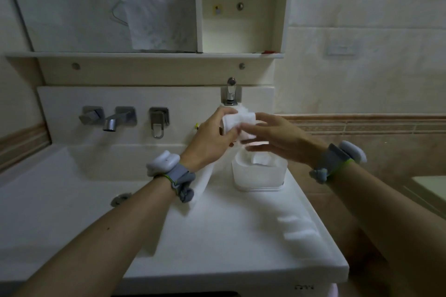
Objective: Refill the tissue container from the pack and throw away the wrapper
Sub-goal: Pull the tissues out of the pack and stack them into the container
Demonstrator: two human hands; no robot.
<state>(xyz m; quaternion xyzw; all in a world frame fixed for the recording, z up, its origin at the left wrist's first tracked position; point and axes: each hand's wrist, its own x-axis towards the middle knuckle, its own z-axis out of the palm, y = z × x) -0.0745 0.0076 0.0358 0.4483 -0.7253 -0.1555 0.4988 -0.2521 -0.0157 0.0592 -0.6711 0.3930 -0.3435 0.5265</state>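
The left hand (212,137) gripped the tissues (239,118) above the container (259,177), fingers curled round the wad. The right hand (272,137) touched the wad with fingers nearly straight; whether it pinched could not be told. The container stood open on the counter (241,236), some tissue visible inside. The wrapper (202,183) appeared to hang below the left wrist. Judged remaining: insert the tissues, discard the wrapper.

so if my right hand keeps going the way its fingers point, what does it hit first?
The right hand points left, with its fingertips already at the tissues that the left hand grips above the container. It would likely meet those tissues first, though depth is hard to judge.
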